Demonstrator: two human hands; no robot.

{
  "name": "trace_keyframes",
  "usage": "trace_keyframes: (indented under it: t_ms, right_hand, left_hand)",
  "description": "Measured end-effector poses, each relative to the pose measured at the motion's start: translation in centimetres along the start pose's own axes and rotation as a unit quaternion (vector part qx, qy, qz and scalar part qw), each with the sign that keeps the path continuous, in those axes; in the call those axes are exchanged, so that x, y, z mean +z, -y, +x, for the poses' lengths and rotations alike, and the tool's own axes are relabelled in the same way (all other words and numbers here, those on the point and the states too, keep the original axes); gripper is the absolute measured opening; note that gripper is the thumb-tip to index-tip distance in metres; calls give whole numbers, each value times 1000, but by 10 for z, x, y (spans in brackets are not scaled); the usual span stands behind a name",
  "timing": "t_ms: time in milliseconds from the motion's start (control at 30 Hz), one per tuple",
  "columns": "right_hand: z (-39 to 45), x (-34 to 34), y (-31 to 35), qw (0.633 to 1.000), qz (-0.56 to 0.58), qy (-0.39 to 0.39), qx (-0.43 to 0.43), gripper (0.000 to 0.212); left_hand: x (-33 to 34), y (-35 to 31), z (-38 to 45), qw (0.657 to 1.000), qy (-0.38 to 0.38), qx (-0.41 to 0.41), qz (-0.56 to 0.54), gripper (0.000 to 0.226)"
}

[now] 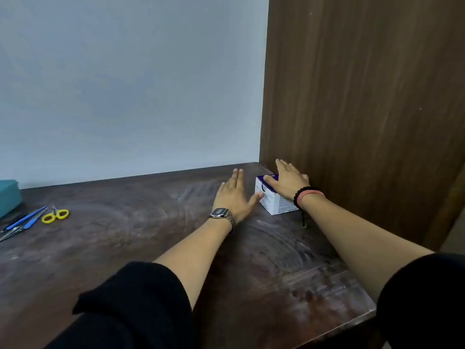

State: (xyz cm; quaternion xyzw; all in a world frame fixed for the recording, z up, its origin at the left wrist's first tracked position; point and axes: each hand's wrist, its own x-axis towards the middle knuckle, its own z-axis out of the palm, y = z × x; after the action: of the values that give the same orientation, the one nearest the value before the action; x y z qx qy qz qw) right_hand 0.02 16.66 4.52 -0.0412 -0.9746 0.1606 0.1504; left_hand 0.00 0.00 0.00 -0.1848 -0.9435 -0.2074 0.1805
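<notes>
Box beneath right fingers

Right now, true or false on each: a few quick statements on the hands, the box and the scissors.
1. The right hand lies flat on top of the box. True.
2. The left hand grips the scissors. False: it is stretched out beside the box with straight fingers, and the scissors lie apart at the left of the table.
3. The box stands at the far right of the table, next to the wooden panel. True.
4. The watch is on the right wrist. False: it is on the left wrist, and the right wrist wears bracelets.
5. The scissors have yellow handles. True.
</notes>
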Motion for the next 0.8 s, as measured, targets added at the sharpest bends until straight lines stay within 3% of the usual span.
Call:
trace_keyframes:
  t_ms: [200,367,600,800]
  right_hand:
    - [0,3,7,994,23,75,74,86]
    - [5,0,10,991,63,99,61,91]
    - [8,-7,12,992,75,100,33,71]
    - [9,-31,18,990,111,84,27,39]
  left_hand:
    - [19,-17,0,993,68,35,-90,109]
    - [23,-19,4,979,92,20,-182,124]
    - [25,-14,3,977,69,1,-203,132]
    - [23,-15,1,976,56,6,-208,131]
